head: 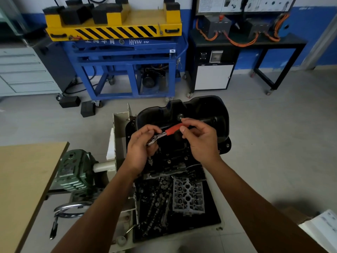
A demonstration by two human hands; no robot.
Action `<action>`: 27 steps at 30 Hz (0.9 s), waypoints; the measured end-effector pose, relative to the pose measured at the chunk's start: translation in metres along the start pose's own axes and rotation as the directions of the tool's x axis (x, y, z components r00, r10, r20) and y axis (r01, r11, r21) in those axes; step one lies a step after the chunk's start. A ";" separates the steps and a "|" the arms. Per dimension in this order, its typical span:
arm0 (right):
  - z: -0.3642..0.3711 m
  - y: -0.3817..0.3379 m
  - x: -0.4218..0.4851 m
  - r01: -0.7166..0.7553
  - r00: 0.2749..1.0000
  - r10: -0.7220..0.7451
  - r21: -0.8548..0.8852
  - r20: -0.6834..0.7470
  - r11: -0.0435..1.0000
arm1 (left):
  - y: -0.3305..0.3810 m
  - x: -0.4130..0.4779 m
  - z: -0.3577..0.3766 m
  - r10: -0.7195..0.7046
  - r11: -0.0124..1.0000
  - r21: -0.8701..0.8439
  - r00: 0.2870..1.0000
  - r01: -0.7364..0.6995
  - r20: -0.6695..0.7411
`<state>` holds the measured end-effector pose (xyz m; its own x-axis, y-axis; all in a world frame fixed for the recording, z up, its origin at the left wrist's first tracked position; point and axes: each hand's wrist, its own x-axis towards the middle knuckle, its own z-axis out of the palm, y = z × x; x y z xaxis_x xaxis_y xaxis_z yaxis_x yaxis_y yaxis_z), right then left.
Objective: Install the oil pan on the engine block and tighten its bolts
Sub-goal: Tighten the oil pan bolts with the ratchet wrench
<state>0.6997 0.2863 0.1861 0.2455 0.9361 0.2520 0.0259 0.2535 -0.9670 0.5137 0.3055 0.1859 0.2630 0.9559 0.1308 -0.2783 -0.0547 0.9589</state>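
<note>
2 hands hold a ratchet point(172, 129) over the oil pan point(209, 108): left hand point(139, 147) grips its head, right hand point(202, 141) pinches its red handle.

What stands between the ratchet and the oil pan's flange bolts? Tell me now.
Nothing visible does. The left hand and right hand hold the ratchet above the oil pan, and the flange bolts below lie uncovered.

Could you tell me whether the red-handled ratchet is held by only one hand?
No, the left hand grips the ratchet near its head while the right hand pinches its red handle.
</note>
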 end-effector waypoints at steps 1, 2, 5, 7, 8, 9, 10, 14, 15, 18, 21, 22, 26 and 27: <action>0.001 0.000 0.001 0.001 1.000 -0.001 0.000 0.005 1.000 | 0.001 0.000 -0.002 -0.014 1.000 -0.003 1.000 0.014 0.014; 0.002 0.000 0.001 0.004 1.000 -0.004 0.004 0.005 1.000 | 0.002 0.000 -0.004 -0.027 1.000 0.004 0.999 0.027 0.027; 0.000 -0.002 -0.007 0.004 1.000 -0.003 0.016 -0.003 1.000 | 0.006 -0.003 -0.010 -0.043 0.994 0.102 0.998 0.039 0.040; -0.005 -0.004 -0.017 -0.006 1.000 0.006 0.005 -0.004 1.000 | 0.009 -0.005 -0.013 -0.030 0.984 0.174 0.999 0.023 0.035; -0.008 -0.005 -0.023 -0.010 1.000 0.010 0.000 -0.004 1.000 | 0.010 -0.006 -0.014 -0.022 0.980 0.201 0.999 0.015 0.030; -0.011 -0.007 -0.028 -0.011 1.000 0.011 -0.004 -0.003 1.000 | 0.011 -0.006 -0.015 -0.016 0.975 0.224 1.000 0.010 0.025; -0.014 -0.009 -0.034 -0.007 1.000 0.008 -0.010 0.007 1.000 | 0.012 -0.006 -0.015 -0.012 0.969 0.245 1.000 0.008 0.017; -0.020 -0.017 -0.057 0.028 0.994 -0.021 -0.065 0.109 0.998 | 0.014 -0.003 -0.011 -0.003 0.957 0.289 1.000 0.008 -0.017; -0.020 -0.019 -0.062 0.040 0.990 -0.027 -0.085 0.140 0.996 | 0.014 -0.003 -0.009 -0.001 0.952 0.306 1.000 0.007 -0.020; -0.015 -0.028 -0.073 0.085 0.964 -0.039 -0.166 0.263 0.983 | 0.012 -0.003 -0.005 -0.011 0.941 0.338 1.000 0.020 -0.028; -0.007 -0.036 -0.081 0.058 0.923 0.029 -0.214 0.383 0.975 | 0.012 -0.006 -0.001 0.004 0.943 0.333 0.999 0.009 -0.040; -0.004 -0.038 -0.083 0.051 0.909 0.049 -0.227 0.413 0.973 | 0.013 -0.007 0.002 0.024 0.941 0.340 0.999 -0.009 -0.040; 0.018 -0.045 -0.095 0.090 0.871 0.056 -0.270 0.488 0.959 | 0.017 -0.008 0.007 0.061 0.932 0.360 0.998 -0.046 -0.031; 0.025 -0.046 -0.097 0.115 0.871 0.040 -0.281 0.490 0.953 | 0.017 -0.008 0.008 0.057 0.936 0.350 0.998 -0.043 -0.030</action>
<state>0.6506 0.1901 0.2068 -0.2603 0.9446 0.1998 0.3252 0.2806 -0.9031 0.5144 0.2945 0.2031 0.2185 0.9595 0.1778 0.0516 -0.1933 0.9798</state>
